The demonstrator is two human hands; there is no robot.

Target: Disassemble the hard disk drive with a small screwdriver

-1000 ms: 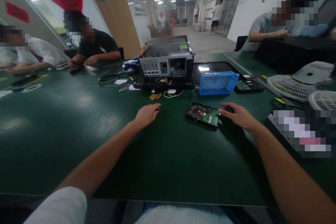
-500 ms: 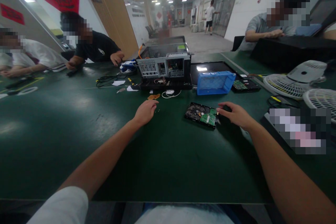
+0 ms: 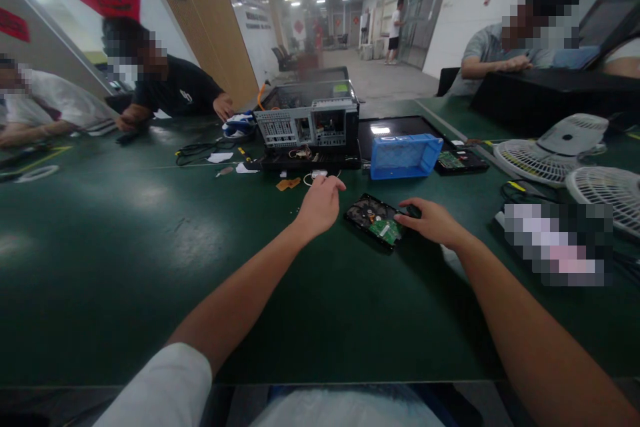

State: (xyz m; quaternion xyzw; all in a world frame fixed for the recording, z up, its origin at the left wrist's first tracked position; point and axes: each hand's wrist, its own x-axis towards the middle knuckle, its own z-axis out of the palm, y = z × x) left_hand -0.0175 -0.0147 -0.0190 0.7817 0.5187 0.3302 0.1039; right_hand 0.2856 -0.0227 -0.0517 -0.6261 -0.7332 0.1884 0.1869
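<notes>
A hard drive [image 3: 373,219] with a green circuit board lies on the green table [image 3: 165,267], turned at a slant. My right hand [image 3: 427,219] is at its right end, thumb and fingers parted around the drive's corner. Left of the drive is my left hand [image 3: 320,205], apart from it, over the table. Its fingers point forward and right, bent and close together; whether anything is between them is hidden. An orange-brown scrap [image 3: 288,183] lies beyond my left wrist, beside a white cable [image 3: 308,179].
An open computer case [image 3: 306,127] stands behind the hands, with a blue bin [image 3: 405,157] to its right. Further right are another drive [image 3: 460,160], white fans [image 3: 533,160] and a pixelated object [image 3: 555,243]. People sit across the table at left and right.
My left hand has moved right, toward the drive. The drive has turned a little clockwise, and my right hand has shifted slightly left with it. The view has shifted slightly.
</notes>
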